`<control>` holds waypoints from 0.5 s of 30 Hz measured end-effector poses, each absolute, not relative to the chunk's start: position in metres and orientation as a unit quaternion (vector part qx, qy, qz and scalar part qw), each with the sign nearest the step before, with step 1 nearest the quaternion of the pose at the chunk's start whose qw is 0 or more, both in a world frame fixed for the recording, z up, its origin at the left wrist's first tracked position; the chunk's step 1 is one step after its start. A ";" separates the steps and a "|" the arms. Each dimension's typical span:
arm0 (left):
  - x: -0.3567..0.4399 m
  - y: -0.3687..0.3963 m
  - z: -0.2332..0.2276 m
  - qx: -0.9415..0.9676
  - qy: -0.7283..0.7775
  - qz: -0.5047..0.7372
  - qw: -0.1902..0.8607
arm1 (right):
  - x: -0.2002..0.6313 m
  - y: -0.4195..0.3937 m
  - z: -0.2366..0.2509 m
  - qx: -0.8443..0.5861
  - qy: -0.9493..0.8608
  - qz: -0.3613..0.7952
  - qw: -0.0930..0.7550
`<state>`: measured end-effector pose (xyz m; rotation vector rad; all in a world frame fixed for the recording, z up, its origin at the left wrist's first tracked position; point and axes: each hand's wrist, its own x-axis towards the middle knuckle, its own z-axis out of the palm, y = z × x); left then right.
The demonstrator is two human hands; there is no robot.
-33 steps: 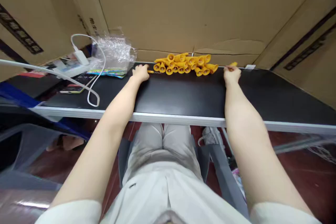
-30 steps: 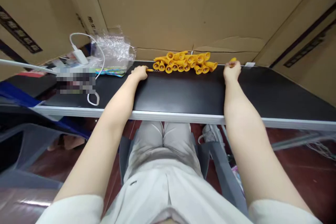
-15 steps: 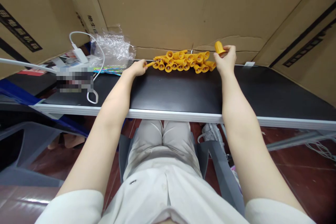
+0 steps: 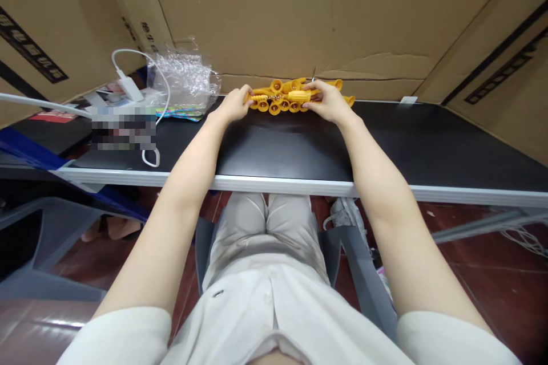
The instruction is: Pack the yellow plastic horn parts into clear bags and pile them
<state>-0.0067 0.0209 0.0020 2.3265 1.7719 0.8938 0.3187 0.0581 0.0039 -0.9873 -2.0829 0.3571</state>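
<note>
head view. the left hand (image 4: 234,104) and the right hand (image 4: 329,101) are brought close together at the far edge of the black table (image 4: 428,148), over a heap of yellow cone-shaped caps (image 4: 282,104) that lies against the cardboard wall (image 4: 265,11). a thin yellow ribbed rod (image 4: 258,97) is pinched between the thumb and fingers of the left hand, its free end directed toward the right hand. a yellow cap (image 4: 298,95) is pinched in the fingertips of the right hand, lying on its side and in line with the rod; whether rod and cap are touching cannot be told, since the gap between them is too small to be resolved. both held parts are kept just above the heap, near the middle of the far edge. toward the far left corner of the table a crumpled clear plastic bag (image 4: 184,82) is seen, lying on a colourful printed sheet (image 4: 180,115), with a white charger and cable (image 4: 131,88) beside it; a blurred patch is shown next to the cable. a small white label (image 4: 407,100) is stuck at the far edge, well apart from the right hand. below the near edge of the table the person's light trousers (image 4: 265,251) are visible.
</note>
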 end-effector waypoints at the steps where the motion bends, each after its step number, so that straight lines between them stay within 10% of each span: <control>1: -0.007 0.020 0.003 0.760 0.578 0.293 0.045 | 0.317 0.057 0.005 -0.386 -0.823 0.142 0.392; 15: 0.014 0.012 0.002 0.789 0.536 0.300 0.014 | 0.292 0.029 0.020 -0.394 -0.825 0.119 0.389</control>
